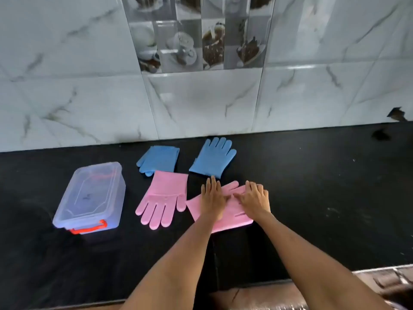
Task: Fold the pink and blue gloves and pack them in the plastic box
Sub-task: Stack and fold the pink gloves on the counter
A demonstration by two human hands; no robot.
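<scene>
Both hands press flat on a pink glove [232, 211] near the bench's [335, 186] front edge: left hand [212, 201] toward its cuff, right hand [253, 201] over fingers pointing at the wall.

view: head, single | from: above the near edge of the black counter [312, 198] | faces: forward and down toward the tiled wall [67, 63] behind the counter | range: close, arm's reach

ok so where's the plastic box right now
In the head view the plastic box sits on the black counter at the left, lid on, just left of the flat pink glove.
</scene>
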